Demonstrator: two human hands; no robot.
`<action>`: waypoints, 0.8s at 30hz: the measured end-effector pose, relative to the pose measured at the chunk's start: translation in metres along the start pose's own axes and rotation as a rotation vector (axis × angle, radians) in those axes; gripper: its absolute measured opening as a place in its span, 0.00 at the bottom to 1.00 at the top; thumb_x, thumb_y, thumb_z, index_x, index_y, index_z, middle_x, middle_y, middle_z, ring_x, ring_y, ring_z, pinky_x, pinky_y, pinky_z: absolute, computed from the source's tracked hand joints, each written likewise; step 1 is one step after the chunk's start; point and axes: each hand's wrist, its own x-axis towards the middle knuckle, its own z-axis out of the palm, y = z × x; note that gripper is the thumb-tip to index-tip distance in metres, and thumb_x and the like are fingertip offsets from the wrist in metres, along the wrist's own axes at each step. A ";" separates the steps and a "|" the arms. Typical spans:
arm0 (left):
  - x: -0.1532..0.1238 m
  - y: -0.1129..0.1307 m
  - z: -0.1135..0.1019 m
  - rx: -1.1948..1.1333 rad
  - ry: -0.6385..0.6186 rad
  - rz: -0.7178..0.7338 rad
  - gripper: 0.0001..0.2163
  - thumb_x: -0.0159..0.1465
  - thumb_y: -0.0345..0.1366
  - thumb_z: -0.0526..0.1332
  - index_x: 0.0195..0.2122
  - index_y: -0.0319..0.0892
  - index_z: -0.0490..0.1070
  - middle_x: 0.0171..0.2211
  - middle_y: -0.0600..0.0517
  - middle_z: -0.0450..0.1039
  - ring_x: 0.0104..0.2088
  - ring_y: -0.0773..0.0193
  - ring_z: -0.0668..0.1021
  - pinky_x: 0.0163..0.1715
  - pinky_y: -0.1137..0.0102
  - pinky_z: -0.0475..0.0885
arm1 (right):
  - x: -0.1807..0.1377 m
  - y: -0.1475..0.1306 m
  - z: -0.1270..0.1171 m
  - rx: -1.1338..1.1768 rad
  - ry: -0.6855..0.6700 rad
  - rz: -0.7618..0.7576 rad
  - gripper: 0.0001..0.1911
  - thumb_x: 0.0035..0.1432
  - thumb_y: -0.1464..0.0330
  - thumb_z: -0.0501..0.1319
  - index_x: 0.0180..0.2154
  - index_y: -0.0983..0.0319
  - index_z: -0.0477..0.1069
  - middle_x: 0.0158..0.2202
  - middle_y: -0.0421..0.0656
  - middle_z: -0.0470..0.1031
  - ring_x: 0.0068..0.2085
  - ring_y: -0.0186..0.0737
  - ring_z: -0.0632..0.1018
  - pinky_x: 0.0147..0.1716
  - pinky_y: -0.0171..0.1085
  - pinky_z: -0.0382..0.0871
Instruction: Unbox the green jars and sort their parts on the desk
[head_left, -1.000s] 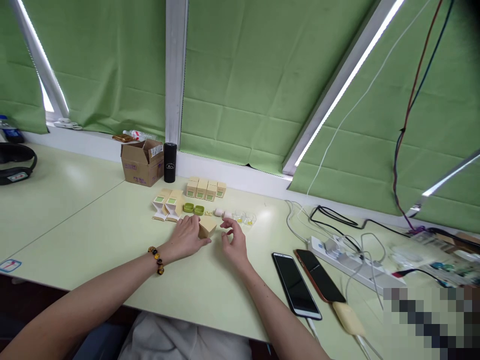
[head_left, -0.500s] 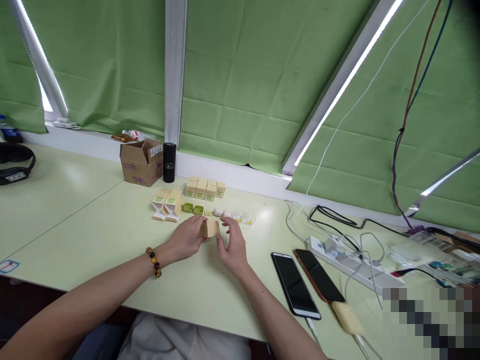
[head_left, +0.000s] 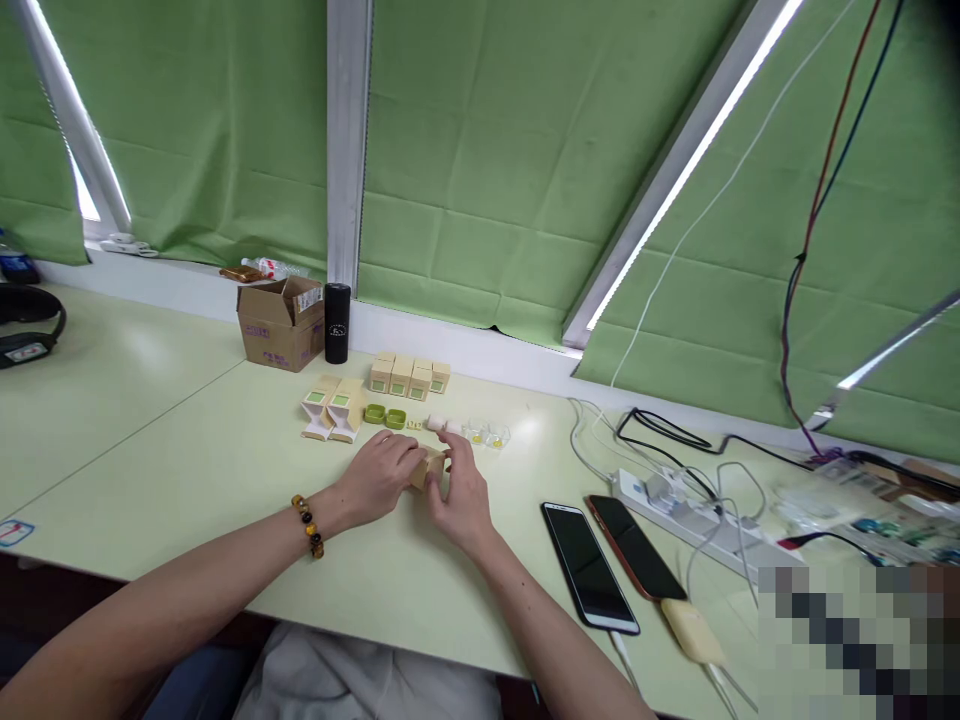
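Note:
Between my two hands is a small tan cardboard box (head_left: 427, 470), low over the table. My left hand (head_left: 381, 472), with a beaded bracelet at the wrist, has its fingers closed on the box's left side. The thumb and fingers of my right hand (head_left: 459, 492) grip its right side. Just beyond lie two open cardboard boxes (head_left: 330, 408), two green trays (head_left: 385, 416), tiny yellow pieces (head_left: 414, 425), pale pink pieces (head_left: 436, 423) and clear cups with yellow inside (head_left: 486, 434). Several closed small boxes (head_left: 409, 376) stand in a row behind them.
A brown carton (head_left: 279, 325) and a black tumbler (head_left: 337, 323) stand at the back. To the right are two phones (head_left: 591, 568), a cream charging case or power bank (head_left: 691, 630) and a white power strip (head_left: 675, 515) with tangled cables. Headphones (head_left: 30, 325) lie far left.
The box has turned and shifted slightly right and down. My left fingers have come further over it, and my right fingers have closed in against it.

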 end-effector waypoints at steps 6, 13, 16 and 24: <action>0.000 -0.001 0.003 0.030 0.019 0.035 0.12 0.68 0.26 0.58 0.52 0.44 0.67 0.45 0.45 0.75 0.45 0.52 0.78 0.48 0.54 0.72 | -0.001 -0.003 0.000 -0.025 -0.031 0.018 0.36 0.59 0.71 0.58 0.68 0.57 0.52 0.65 0.54 0.65 0.53 0.53 0.78 0.42 0.49 0.81; 0.000 0.000 0.003 0.055 -0.002 0.043 0.12 0.68 0.26 0.57 0.52 0.42 0.67 0.43 0.45 0.74 0.44 0.52 0.77 0.45 0.56 0.71 | 0.000 -0.007 0.000 0.027 -0.053 0.031 0.42 0.53 0.75 0.58 0.68 0.58 0.51 0.65 0.57 0.63 0.53 0.54 0.78 0.42 0.51 0.81; 0.001 0.000 0.002 0.074 -0.011 0.038 0.12 0.68 0.26 0.57 0.52 0.42 0.67 0.43 0.44 0.74 0.43 0.52 0.77 0.45 0.56 0.71 | 0.000 -0.007 0.001 0.029 -0.049 0.058 0.41 0.52 0.75 0.58 0.68 0.59 0.51 0.64 0.56 0.63 0.51 0.53 0.78 0.41 0.50 0.81; 0.003 0.003 -0.002 0.043 -0.001 0.034 0.12 0.70 0.27 0.56 0.53 0.42 0.67 0.42 0.45 0.74 0.43 0.52 0.77 0.44 0.56 0.72 | 0.001 -0.007 0.003 0.059 -0.018 0.099 0.41 0.53 0.75 0.58 0.68 0.57 0.51 0.63 0.55 0.65 0.47 0.50 0.78 0.38 0.48 0.80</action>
